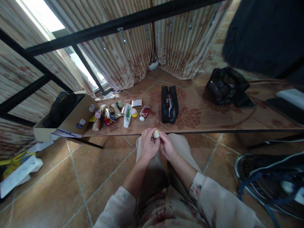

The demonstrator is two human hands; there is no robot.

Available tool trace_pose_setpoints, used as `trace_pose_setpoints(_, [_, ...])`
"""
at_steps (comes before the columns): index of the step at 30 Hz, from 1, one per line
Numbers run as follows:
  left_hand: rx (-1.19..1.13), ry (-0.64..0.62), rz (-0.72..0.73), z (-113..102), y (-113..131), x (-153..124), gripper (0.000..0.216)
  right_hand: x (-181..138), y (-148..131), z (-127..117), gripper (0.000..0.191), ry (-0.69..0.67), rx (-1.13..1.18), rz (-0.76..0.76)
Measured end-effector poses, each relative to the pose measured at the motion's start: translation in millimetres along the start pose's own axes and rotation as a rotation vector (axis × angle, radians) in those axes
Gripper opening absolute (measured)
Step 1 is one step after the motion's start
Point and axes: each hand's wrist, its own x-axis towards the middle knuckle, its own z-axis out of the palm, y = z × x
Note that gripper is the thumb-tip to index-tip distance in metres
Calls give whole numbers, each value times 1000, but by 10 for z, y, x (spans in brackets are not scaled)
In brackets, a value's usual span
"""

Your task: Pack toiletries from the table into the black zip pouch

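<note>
A long table [201, 114] spread with a brown patterned cloth runs across the view, with an open cardboard box [71, 119] at its left end. Toward the right lies a black bag [219, 90]; near the middle stands an open black pouch [175, 106]. The left hand [149, 147] and right hand [168, 148] meet over the lap, just short of the table's near edge. A white tube [127, 115] and a yellow-and-white jar [133, 112] lie beyond them to the left. Smallest is the round pot [156, 134] — held between both hands, at the fingertips. The left fingers curl nearly closed around it; the right fingers pinch its right side. The step in hand seems to be close handling of this pot — the next move likely calls for a steady left grip and fine right fingertip work.
</note>
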Motion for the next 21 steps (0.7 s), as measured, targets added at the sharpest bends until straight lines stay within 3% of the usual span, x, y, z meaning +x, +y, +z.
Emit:
trace_pose_setpoints(9, [-14,-18,-3,19,13,2,36,27,20,-42,22,-64,94,34])
trace_pose_setpoints(21, [68,-42,-40,58,27,-9,30,48,46,-33,23,-40,129,24])
